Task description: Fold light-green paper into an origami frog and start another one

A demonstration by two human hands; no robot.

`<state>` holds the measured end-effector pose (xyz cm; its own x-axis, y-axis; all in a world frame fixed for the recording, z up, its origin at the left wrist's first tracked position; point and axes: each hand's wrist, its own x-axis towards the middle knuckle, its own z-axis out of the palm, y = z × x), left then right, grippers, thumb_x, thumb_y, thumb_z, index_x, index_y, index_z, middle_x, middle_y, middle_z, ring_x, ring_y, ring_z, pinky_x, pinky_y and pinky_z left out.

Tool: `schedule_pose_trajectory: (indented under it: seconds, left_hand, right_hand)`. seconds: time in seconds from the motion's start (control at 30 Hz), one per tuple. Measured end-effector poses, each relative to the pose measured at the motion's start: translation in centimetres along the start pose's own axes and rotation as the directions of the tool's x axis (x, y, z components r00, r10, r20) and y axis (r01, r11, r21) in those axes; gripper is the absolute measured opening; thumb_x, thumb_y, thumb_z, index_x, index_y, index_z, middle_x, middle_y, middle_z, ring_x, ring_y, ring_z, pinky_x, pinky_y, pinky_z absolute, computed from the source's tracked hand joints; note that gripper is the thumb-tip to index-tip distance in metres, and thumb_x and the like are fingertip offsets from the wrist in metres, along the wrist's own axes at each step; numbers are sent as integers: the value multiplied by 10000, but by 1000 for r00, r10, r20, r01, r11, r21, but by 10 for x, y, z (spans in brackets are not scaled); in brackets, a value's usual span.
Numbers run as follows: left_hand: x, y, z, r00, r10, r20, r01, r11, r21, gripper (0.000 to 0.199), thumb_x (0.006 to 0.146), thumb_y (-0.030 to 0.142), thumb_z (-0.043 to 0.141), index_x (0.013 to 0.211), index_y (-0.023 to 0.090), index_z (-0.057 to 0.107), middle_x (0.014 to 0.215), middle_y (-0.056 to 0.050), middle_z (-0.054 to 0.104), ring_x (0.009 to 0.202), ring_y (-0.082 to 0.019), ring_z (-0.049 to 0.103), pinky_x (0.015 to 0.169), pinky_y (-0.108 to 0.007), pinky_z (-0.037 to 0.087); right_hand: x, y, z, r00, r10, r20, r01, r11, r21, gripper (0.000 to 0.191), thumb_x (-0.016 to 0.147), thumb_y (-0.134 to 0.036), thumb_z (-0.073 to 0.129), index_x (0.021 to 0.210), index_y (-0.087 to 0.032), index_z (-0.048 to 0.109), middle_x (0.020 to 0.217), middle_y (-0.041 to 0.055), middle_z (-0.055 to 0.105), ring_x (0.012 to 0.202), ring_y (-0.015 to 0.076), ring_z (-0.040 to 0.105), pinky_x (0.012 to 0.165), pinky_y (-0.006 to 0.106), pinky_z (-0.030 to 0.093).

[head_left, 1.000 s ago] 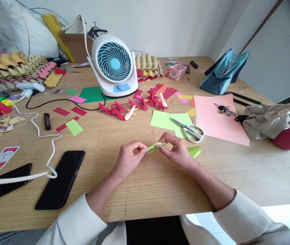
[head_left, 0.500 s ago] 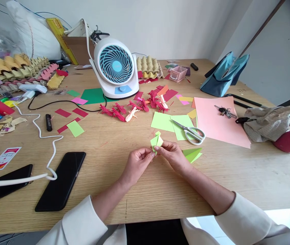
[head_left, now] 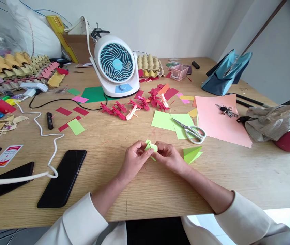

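Observation:
A small folded piece of light green paper (head_left: 151,146) is held up between both hands above the table. My left hand (head_left: 134,160) pinches its left side with thumb and fingers. My right hand (head_left: 169,157) grips its right side, thumb near the lower edge. Fingers hide part of the folds. Just right of my right hand lies a folded green paper (head_left: 192,154). Farther back, white-handled scissors (head_left: 192,131) rest partly on light green sheets (head_left: 163,120).
Red folded paper figures (head_left: 118,110) lie in a row before a white fan (head_left: 116,64). A pink sheet (head_left: 218,122) with keys (head_left: 227,111) is at right. A black phone (head_left: 62,178), a white cable (head_left: 55,149) and a marker (head_left: 49,120) are at left.
The folded green paper has tilted and shifted slightly left and down. My left hand has moved its fingers up along the paper's left side; the right hand still holds it.

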<state>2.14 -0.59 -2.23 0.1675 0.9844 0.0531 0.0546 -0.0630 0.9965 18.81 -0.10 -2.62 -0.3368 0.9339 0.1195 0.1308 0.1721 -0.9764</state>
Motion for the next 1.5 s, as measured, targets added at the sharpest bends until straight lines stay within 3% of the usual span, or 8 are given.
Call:
schedule_pose_trajectory:
  seconds: [0.17,0.4,0.57,0.73,1.0,1.2,1.33,1.5]
  left_hand:
    - [0,2,1,996,-85,-13,83,991,-101,276,772,348,752,686,160,570,695,20,524,691,-111,472,659,-228,401]
    - [2,5,-1,963,-249,104,270,906,-325,320,725,371,799,691,157,564,677,31,521,656,-91,470,643,-223,392]
    - [4,7,-2,979,-178,102,200,932,-301,305,733,370,802,695,143,602,678,27,544,669,-87,478,657,-218,391]
    - [4,10,-3,979,-188,71,201,943,-266,310,714,386,811,709,146,616,685,23,559,670,-93,476,653,-221,385]
    - [5,9,-6,958,-259,126,287,892,-349,392,731,459,780,639,152,555,619,40,448,602,-81,368,584,-216,331]
    - [5,9,-6,973,-218,75,230,927,-297,457,738,482,764,583,160,481,567,54,386,565,-76,317,542,-217,283]
    - [5,8,-6,965,-244,98,262,924,-280,403,750,490,750,653,165,533,634,34,478,601,-90,392,582,-226,329]
    - [6,11,-8,985,-156,74,164,979,-118,367,785,478,716,656,164,574,592,43,431,579,-93,355,561,-240,281]
  right_hand:
    - [-2,0,3,998,-66,19,67,995,-79,378,874,-439,653,645,-184,493,711,-14,447,641,117,421,576,263,331]
    - [-2,-4,1,995,-90,45,96,981,-169,332,877,-329,639,636,-190,459,709,-11,451,638,118,428,566,259,337]
    - [-2,-2,2,996,-69,48,74,992,-104,370,879,-423,643,652,-192,462,717,-17,441,649,118,416,581,263,338]
    - [-2,0,3,998,-45,42,48,996,-76,412,873,-521,635,684,-197,464,683,-33,399,624,116,377,563,263,309]
    - [-3,-8,-1,988,-120,101,133,983,-127,380,904,-480,621,685,-185,526,726,-7,472,672,125,452,610,267,359]
    - [-4,-8,1,989,-97,108,110,987,-115,384,893,-479,635,683,-185,503,720,-20,460,645,110,427,591,254,346]
    - [-3,-3,1,996,-63,65,70,991,-114,428,874,-504,637,649,-198,441,689,-29,427,621,108,393,564,255,321]
    - [0,-1,0,1000,0,-24,-2,995,-97,471,832,-543,662,641,-207,394,660,-38,395,604,108,361,546,251,293]
